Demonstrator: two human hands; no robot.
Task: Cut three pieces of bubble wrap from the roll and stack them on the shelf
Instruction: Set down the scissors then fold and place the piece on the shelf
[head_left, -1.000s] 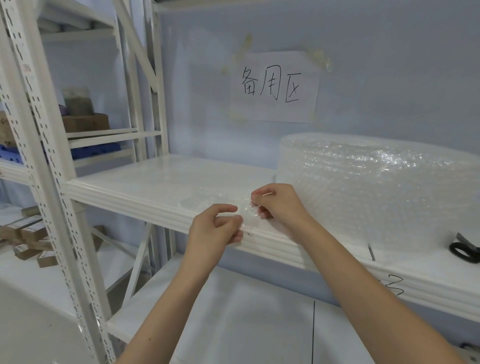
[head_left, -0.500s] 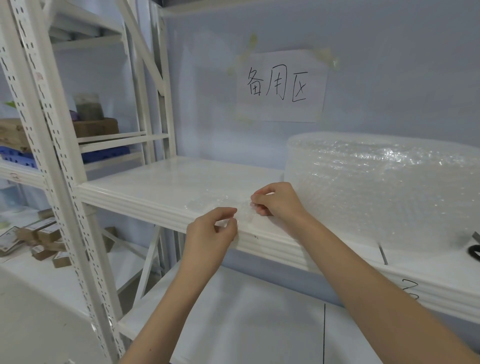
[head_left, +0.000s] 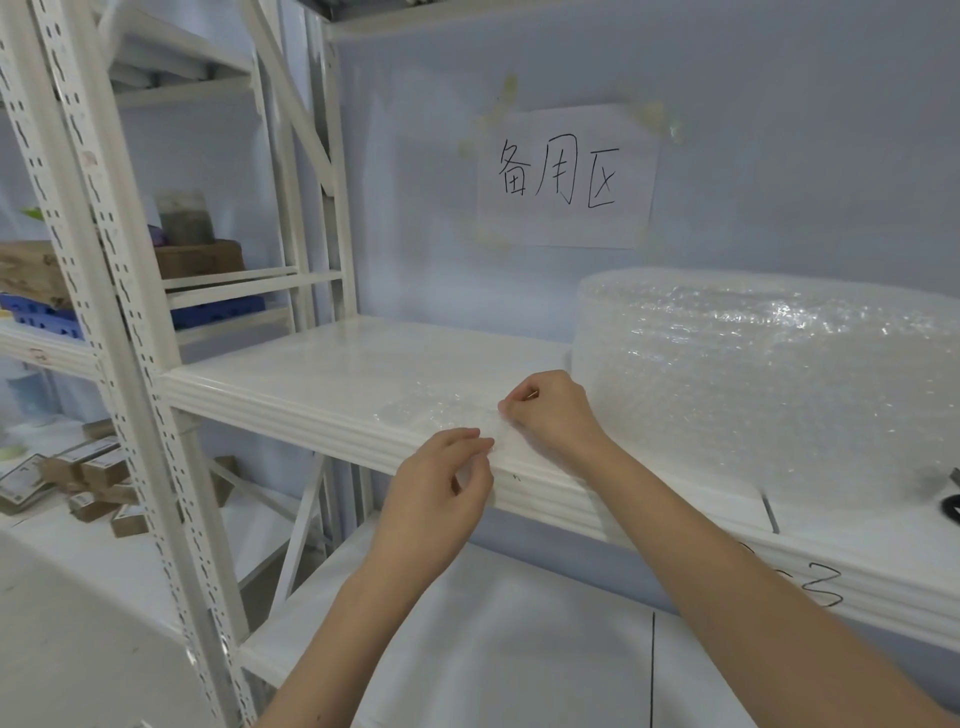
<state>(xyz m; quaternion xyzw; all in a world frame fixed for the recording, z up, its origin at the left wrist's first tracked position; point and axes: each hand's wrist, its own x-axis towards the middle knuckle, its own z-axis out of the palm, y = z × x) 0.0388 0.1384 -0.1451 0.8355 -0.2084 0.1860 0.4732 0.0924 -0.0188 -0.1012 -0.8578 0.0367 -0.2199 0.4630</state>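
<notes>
While both hands pinch it, the bubble wrap piece (head_left: 441, 413) lies on the shelf (head_left: 291, 364) between left hand (head_left: 436, 493) and right hand (head_left: 553, 415) fingers, apparently flat.

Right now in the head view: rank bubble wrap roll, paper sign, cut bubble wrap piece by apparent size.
1. bubble wrap roll, largest, partly cut off at the right edge.
2. paper sign on the wall.
3. cut bubble wrap piece, smallest; its clear edges are hard to trace, so its extent is unsure.
</notes>
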